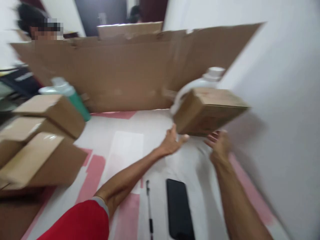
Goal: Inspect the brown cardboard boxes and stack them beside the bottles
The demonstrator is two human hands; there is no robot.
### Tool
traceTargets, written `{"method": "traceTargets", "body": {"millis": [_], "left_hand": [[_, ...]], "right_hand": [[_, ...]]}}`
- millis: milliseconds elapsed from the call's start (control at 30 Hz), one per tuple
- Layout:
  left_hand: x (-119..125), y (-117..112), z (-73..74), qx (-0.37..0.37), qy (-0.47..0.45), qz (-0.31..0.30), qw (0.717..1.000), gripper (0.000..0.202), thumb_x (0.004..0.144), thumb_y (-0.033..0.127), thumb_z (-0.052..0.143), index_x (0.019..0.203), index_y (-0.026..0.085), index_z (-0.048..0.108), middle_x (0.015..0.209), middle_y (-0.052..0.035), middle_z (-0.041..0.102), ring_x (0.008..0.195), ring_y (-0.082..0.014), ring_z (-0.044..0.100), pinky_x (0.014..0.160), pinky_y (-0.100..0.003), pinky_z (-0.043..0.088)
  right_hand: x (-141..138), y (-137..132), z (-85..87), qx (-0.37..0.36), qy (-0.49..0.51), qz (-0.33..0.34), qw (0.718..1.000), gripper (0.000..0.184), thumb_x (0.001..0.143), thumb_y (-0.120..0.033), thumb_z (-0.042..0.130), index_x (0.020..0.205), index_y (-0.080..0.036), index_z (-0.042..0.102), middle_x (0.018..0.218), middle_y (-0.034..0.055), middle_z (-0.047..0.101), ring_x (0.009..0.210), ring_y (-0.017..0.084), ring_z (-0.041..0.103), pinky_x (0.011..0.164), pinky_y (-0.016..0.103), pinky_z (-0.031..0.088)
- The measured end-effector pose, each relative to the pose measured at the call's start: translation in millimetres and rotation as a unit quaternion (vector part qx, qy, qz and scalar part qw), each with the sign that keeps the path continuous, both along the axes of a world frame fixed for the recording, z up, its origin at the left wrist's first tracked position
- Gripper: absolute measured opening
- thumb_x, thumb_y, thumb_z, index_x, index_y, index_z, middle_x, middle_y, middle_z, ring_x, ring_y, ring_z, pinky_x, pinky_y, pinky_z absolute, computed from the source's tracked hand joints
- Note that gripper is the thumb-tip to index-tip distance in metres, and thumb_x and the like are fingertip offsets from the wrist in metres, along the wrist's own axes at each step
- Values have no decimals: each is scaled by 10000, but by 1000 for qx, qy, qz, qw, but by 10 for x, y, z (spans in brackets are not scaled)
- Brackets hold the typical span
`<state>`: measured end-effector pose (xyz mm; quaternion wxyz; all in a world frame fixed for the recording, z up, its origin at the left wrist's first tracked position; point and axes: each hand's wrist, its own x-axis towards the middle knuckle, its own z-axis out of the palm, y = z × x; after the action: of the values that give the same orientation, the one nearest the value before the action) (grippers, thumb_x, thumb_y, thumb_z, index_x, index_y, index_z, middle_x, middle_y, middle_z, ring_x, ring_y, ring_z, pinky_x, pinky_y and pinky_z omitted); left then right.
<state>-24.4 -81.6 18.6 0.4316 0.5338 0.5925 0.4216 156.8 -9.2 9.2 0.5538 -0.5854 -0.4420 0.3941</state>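
A small brown cardboard box (210, 110) sits tilted above the white table top (130, 146), near the right wall. My left hand (172, 141) reaches up to its lower left corner, fingers stretched and thumb out, touching or nearly touching the bottom edge. My right hand (218, 145) is just under the box's right underside; it is smeared by motion, so its grip is unclear. Behind the box stands a white jug (200, 83) with a white cap.
Three cardboard boxes (42, 133) are stacked at the left, with a green bottle (75, 96) behind them. A black phone (178, 208) and a pen (149, 210) lie near me. A cardboard sheet (125, 73) walls off the back; another person (32, 23) is behind it.
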Motion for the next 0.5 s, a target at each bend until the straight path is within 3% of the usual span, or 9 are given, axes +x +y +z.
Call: {"method": "traceTargets", "body": {"millis": [67,133,233,300,400,500], "left_hand": [[-232,-628,-25,24,-41,-14,999,842,944,565,613,1629,198,290,1596,-227,435,1431,-353,510,1094,-518,513],[-479,-1371,-34,72,-72,14,995,735,973,546,589,1599,245,348,1532,-192,487,1364,-314,562,1029,-473,556],[-852,-2535,-14,87,-30,198,976,540,1031,482,526,1521,275,433,1470,-157,526,1324,-286,573,1033,-454,533],[-1127,-3186,-29,64,18,316,947,512,1047,487,487,1506,269,428,1499,-159,493,1343,-296,546,1079,-482,495],[-1569,-3796,-105,24,66,490,869,622,1040,575,439,1541,213,361,1555,-190,424,1427,-332,462,1195,-561,379],[-1979,-3984,-157,8,97,571,815,812,1006,669,419,1609,145,268,1665,-223,286,1567,-359,271,1288,-569,221]], "right_hand": [[-217,-257,-17,-15,14,5,1000,429,847,-660,571,917,-237,573,947,87,635,735,189,629,583,343,506],[-525,-514,-22,-25,14,92,995,420,823,-631,648,907,-220,639,914,124,688,695,202,662,569,360,511],[-1192,-972,62,-32,-6,267,963,464,818,-651,678,913,-198,703,849,117,727,675,212,687,572,356,535],[-1772,-1300,142,-28,-11,375,926,479,836,-664,661,940,-199,713,860,96,745,723,220,701,602,354,558],[-2745,-1764,211,-16,-6,496,868,550,865,-704,603,1087,-215,722,1141,129,758,1013,280,717,805,429,596],[-3578,-2209,206,-9,44,537,842,707,870,-787,528,1278,-233,690,1484,122,614,1387,322,537,1146,522,435]]}}
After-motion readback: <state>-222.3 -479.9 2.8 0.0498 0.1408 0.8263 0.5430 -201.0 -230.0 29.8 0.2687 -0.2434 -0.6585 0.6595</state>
